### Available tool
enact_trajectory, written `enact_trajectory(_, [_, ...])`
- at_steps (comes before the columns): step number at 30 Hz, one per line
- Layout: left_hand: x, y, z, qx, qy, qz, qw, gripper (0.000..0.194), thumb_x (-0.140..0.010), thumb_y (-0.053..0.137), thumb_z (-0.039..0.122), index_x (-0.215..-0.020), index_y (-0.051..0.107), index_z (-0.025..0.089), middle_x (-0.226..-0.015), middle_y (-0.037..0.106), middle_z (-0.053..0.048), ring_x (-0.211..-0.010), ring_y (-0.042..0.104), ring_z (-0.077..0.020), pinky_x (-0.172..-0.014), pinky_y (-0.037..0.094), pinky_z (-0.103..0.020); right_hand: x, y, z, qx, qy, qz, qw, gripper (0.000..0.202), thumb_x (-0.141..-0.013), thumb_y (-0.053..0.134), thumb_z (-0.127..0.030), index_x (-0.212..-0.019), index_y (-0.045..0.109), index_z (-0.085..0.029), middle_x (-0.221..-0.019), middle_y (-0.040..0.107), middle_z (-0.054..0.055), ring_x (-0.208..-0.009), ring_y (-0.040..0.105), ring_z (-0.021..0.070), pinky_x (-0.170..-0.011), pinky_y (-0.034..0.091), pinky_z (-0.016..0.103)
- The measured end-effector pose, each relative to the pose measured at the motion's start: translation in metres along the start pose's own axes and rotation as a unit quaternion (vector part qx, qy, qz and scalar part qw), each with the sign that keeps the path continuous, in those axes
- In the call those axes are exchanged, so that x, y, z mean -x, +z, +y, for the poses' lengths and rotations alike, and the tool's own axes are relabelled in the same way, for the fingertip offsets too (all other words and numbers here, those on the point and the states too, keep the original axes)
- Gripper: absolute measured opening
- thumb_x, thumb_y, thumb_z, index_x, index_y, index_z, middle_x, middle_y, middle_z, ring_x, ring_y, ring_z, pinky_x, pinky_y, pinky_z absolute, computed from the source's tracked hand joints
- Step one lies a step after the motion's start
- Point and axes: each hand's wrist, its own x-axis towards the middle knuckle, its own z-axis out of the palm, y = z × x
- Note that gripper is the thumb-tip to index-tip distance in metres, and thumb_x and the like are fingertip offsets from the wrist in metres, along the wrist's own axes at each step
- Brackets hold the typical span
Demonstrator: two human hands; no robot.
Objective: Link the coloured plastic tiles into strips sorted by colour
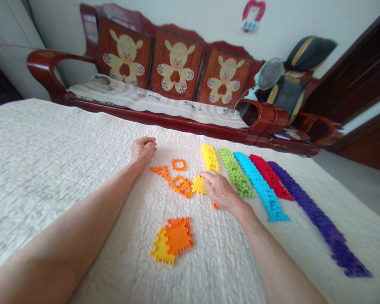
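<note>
My right hand [220, 188] pinches a yellow triangular piece [199, 185] just beside the loose orange pieces [181, 185]. Under and past that hand runs a row of yellow pieces [210, 157], with a bit of orange showing below the palm. My left hand [143, 149] rests on the white cloth with its fingers curled; whether anything is inside cannot be made out. Near it lie an orange triangle [161, 171] and an orange square frame [179, 164]. Closer to me, an orange square [178, 236] overlaps a yellow piece [162, 248].
To the right lie rows of green [236, 171], light blue [261, 185], red [270, 176] and purple pieces [319, 217]. Behind the quilted white surface [50, 152] stands a wooden sofa [164, 118] with bear cushions. A small fan [270, 74] is at its right.
</note>
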Motion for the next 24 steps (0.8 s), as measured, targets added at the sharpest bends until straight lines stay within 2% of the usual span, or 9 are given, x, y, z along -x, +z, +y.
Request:
enact_trajectory(4, [0.000,0.000,-0.001,0.003,-0.001,-0.002,1.000,0.029,-0.065,0.050,0.017,-0.083,0.072,0.015,-0.073,0.070,-0.004,-0.061,0.064,-0.0137,-0.059,0.050,-0.024,0.006,-0.006,-0.011,0.039,-0.001,-0.023,0.999,0.039,-0.091,0.058,-0.025,-0.127,0.061,-0.013,-0.128,0.063,0.015,-0.119,0.060,0.0245,-0.104,0.046,0.038])
enact_trajectory(6, [0.000,-0.001,-0.001,0.003,-0.001,-0.002,1.000,0.029,-0.064,0.051,0.018,-0.084,0.072,0.016,-0.073,0.070,-0.003,-0.062,0.064,-0.0135,-0.061,0.050,-0.024,0.009,-0.007,-0.020,0.068,0.018,-0.032,0.997,0.040,-0.088,0.065,-0.036,-0.122,0.063,-0.015,-0.123,0.064,0.014,-0.115,0.061,0.0259,-0.101,0.047,0.039])
enact_trajectory(9, [0.001,-0.001,0.000,0.003,-0.005,-0.001,1.000,0.030,-0.064,0.051,0.017,-0.084,0.072,0.016,-0.074,0.071,-0.003,-0.062,0.064,-0.0134,-0.062,0.051,-0.024,0.013,-0.002,-0.035,0.126,0.058,-0.015,0.990,0.038,-0.088,0.065,-0.047,-0.110,0.066,-0.016,-0.112,0.064,0.013,-0.107,0.062,0.0268,-0.094,0.049,0.039])
enact_trajectory(11, [0.001,-0.001,0.000,0.005,-0.006,0.000,1.000,0.030,-0.064,0.051,0.017,-0.084,0.072,0.016,-0.074,0.071,-0.003,-0.062,0.064,-0.0135,-0.062,0.051,-0.024,0.013,0.002,-0.042,0.150,0.072,-0.006,0.986,0.037,-0.090,0.063,-0.048,-0.108,0.066,-0.016,-0.110,0.064,0.013,-0.106,0.061,0.0269,-0.092,0.048,0.039])
enact_trajectory(16, [-0.001,-0.001,-0.004,0.000,-0.005,0.003,1.000,0.029,-0.064,0.051,0.018,-0.084,0.073,0.017,-0.074,0.071,-0.004,-0.062,0.064,-0.0140,-0.061,0.051,-0.025,0.010,0.006,-0.048,0.145,0.094,-0.008,0.985,0.027,-0.091,0.059,-0.038,-0.107,0.065,-0.017,-0.110,0.064,0.012,-0.104,0.061,0.0253,-0.090,0.047,0.037])
enact_trajectory(21, [-0.003,-0.001,-0.005,-0.009,-0.005,0.000,1.000,0.028,-0.064,0.053,0.018,-0.083,0.073,0.018,-0.074,0.072,-0.004,-0.063,0.065,-0.0145,-0.061,0.051,-0.025,0.010,0.008,-0.051,0.128,0.107,0.007,0.986,0.044,-0.089,0.060,-0.052,-0.116,0.062,-0.017,-0.114,0.063,0.013,-0.106,0.060,0.0281,-0.091,0.047,0.040])
enact_trajectory(24, [-0.002,-0.002,-0.005,-0.008,-0.005,-0.001,1.000,0.027,-0.064,0.053,0.019,-0.083,0.073,0.018,-0.075,0.072,-0.004,-0.064,0.066,-0.0148,-0.061,0.051,-0.025,0.012,0.014,-0.053,0.137,0.096,0.024,0.986,0.039,-0.093,0.055,-0.052,-0.110,0.064,-0.018,-0.111,0.063,0.012,-0.104,0.060,0.0275,-0.090,0.047,0.040])
